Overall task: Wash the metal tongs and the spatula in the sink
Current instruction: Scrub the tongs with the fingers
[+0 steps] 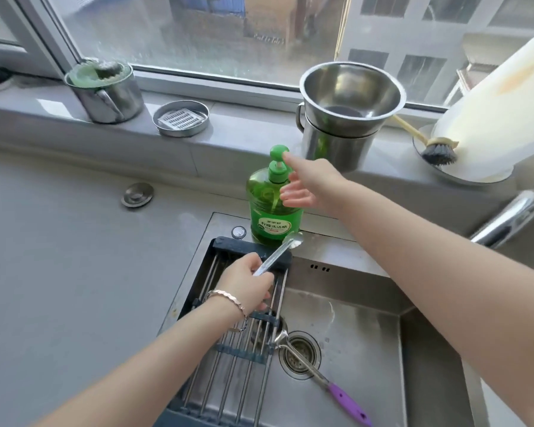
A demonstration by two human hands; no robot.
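Metal tongs (278, 252) gripped in left hand (247, 283) — right hand (309, 186) spread, fingertip touching green pump bottle (273, 198).

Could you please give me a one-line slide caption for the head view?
Left hand holds metal tongs over the sink; right hand reaches the soap pump.

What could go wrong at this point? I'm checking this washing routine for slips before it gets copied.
1. The right hand reaches the pump of the green soap bottle, which stands on the narrow sink ledge; a sideways push might tip it into the basin.
2. The left hand holds the metal tongs one-handed, tip near the bottle; it may knock it.
3. The spatula lies over the drain, possibly slowing drainage.
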